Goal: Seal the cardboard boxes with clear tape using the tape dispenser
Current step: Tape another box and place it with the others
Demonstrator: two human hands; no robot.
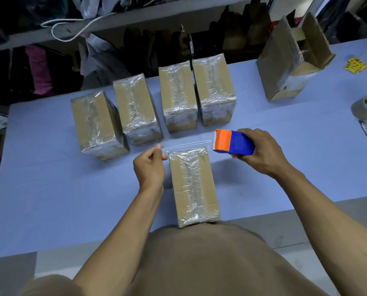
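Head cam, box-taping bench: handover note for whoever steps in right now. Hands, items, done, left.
Left hand: pinches the free end of a clear tape strip.
Right hand: grips the tape dispenser; the strip runs taut between both hands above the far end of the near box.
Near box: at the table front edge, already taped along its centre seam and near end.
Done: four taped boxes in a row behind.
Left: lay this strip across the near box's far end and cut. An open box stands far right.
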